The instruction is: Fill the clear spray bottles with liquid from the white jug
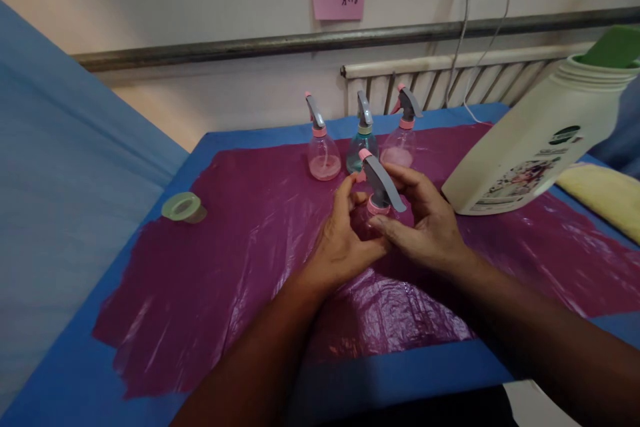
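Between my two hands is a clear spray bottle (379, 205) with a grey and pink trigger head and a pink collar. My left hand (343, 230) is closed around its left side. On the other side, my right hand (425, 217) grips it, the thumb lying just under the collar. Most of the bottle's body is hidden by my fingers. Behind it stand three more spray bottles: a pink-collared one (325, 157) with pinkish liquid, a teal one (362, 143), and another pink-collared one (399, 147) at the right, partly behind my fingers.
A large cream jug (525, 140) with green at its top stands at the right, beside a folded yellow cloth (603, 197). At the left sits a small greenish cup (185, 208). Purple plastic sheeting (240, 233) covers the blue table (370, 380). A radiator (390, 87) runs behind.
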Tool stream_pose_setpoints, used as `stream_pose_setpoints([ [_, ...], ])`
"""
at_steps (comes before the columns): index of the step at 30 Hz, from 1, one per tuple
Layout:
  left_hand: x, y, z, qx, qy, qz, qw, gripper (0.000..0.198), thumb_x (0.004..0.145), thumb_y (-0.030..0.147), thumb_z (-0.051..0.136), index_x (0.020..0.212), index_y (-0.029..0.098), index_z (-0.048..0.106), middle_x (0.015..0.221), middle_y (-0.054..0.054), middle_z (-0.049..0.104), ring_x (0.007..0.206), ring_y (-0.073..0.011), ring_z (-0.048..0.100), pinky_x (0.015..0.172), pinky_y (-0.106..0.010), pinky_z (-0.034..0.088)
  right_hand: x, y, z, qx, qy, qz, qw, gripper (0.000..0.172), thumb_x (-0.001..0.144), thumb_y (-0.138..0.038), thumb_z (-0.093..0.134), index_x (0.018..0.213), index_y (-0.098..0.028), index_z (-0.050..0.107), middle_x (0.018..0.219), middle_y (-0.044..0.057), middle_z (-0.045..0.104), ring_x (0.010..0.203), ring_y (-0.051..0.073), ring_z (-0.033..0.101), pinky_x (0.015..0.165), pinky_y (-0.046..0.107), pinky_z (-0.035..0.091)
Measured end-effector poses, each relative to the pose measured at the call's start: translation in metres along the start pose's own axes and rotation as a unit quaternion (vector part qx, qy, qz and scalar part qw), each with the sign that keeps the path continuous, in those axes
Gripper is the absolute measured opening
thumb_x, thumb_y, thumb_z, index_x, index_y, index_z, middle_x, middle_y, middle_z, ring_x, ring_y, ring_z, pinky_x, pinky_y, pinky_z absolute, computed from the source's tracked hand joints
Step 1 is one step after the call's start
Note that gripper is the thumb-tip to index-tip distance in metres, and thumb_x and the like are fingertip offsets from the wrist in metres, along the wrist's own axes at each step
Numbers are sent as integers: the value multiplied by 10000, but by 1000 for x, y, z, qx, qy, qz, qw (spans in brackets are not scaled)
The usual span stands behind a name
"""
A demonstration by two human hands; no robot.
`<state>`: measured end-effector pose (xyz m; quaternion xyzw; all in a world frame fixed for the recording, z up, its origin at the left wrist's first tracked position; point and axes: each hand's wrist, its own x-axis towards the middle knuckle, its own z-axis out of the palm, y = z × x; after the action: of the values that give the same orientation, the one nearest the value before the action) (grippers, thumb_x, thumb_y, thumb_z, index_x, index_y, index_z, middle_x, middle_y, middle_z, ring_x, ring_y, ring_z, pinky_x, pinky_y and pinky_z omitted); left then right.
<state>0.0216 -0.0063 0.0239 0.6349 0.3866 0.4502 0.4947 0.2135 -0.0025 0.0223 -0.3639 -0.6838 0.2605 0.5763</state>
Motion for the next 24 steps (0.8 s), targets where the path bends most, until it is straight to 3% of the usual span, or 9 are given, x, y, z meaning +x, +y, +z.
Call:
stream_pose_setpoints([
  [4,1,1,2,-26,-13,8,1000,1203,831,330,1064,1761,367,302,1575,-178,637,1328,-375,762,1138,-639,658,-1,0,1,-6,10,-4,1000,744,991,-325,885,1669,-393,586,1454,69,787,1308,281,779,1219,574,636],
  [10,2,0,0,-8,-6,12,1000,1222,821,395,1075,1766,357,302,1614,-194,624,1424,-417,712,1202,-671,611,-2,-3,0,23,-41,-1,999,821,1050,-278,772,1789,-423,444,1693,85,662,1507,305,702,1309,593,584],
  [16,1,2,1,-6,-13,15,1000,1194,838,352,1048,1766,343,296,1579,-176,642,1336,-371,755,1150,-612,648,0,-1,0,-3,10,0,1000,758,978,-338,907,1665,-409,594,1472,66,784,1322,288,780,1238,596,623],
  [21,0,2,0,-3,-8,5,1000,1241,829,376,1066,1781,339,271,1633,-191,624,1464,-405,697,1251,-671,573,-2,-1,-1,26,-35,8,999,739,1082,-281,732,1764,-408,477,1699,87,665,1509,289,702,1288,569,597],
  [24,0,3,0,0,-6,1,1000,1219,834,369,1065,1776,355,291,1619,-191,629,1426,-407,713,1192,-655,617,-1,-3,-2,22,-28,-2,999,779,1043,-317,810,1751,-400,498,1641,88,707,1498,305,707,1304,596,579],
])
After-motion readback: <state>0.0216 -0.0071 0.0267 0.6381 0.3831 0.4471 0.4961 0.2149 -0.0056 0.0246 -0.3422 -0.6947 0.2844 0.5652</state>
